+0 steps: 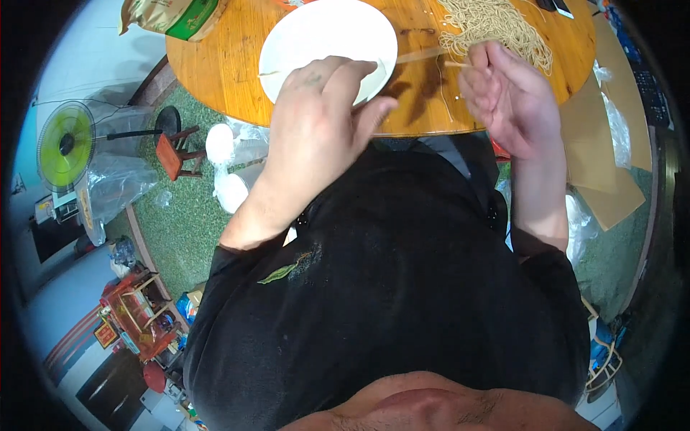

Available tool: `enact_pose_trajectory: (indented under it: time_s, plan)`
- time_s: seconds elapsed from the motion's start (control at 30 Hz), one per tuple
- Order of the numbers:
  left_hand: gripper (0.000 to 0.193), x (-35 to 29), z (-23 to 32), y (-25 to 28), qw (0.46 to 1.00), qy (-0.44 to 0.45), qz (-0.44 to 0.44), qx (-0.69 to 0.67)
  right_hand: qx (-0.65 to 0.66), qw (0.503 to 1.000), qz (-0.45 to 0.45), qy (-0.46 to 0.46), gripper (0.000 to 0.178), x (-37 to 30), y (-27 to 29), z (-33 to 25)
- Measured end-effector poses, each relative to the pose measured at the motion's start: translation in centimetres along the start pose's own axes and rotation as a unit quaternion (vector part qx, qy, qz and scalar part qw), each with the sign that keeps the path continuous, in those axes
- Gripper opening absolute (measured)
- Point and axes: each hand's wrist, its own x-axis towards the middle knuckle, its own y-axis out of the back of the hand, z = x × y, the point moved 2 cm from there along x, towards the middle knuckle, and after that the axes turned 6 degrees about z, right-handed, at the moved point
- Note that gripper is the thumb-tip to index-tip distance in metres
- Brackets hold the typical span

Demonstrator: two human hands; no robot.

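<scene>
Left hand (320, 108) palm down, gently arched, thumb apart; right hand (512, 97) raised, palm inward, half curled.

The wooden table (219, 79) bears 1 white plate (327, 32), 1 heap of tan strands (496, 30) and 1 green-and-tan bag (188, 18).

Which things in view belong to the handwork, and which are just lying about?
Seemingly in use:
left hand, over white plate
right hand, holding a pale strand
tan strand pile
wooden table

Apparently just around:
fan
red stool
cardboard
green-and-tan bag
</scene>
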Motion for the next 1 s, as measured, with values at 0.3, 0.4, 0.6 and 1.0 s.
enact_pose_trajectory:
  time_s: [0.3, 0.4, 0.6, 1.0]
  plan:
    - [0.020, -1.2, -2.0, 2.8, 0.992, 0.064, -0.105, 0.033, 0.118, 0.987, 0.097, -0.057, 0.027, 0.3, -1.6, 1.9]
    - [0.030, -0.3, -1.3, 2.6, 0.996, 0.064, -0.058, -0.019, 0.123, 0.991, 0.019, -0.051, 0.034, 0.8, -1.8, 3.7]
    - [0.035, 1.3, 0.2, 0.4, 0.990, 0.053, -0.015, -0.127, 0.068, 0.997, 0.024, -0.037, 0.036, 0.4, -2.9, 4.2]
    - [0.009, 2.3, 0.7, -0.4, 0.991, 0.015, -0.033, -0.130, -0.065, 0.981, 0.144, 0.110, 0.028, -0.3, -2.5, 4.8]
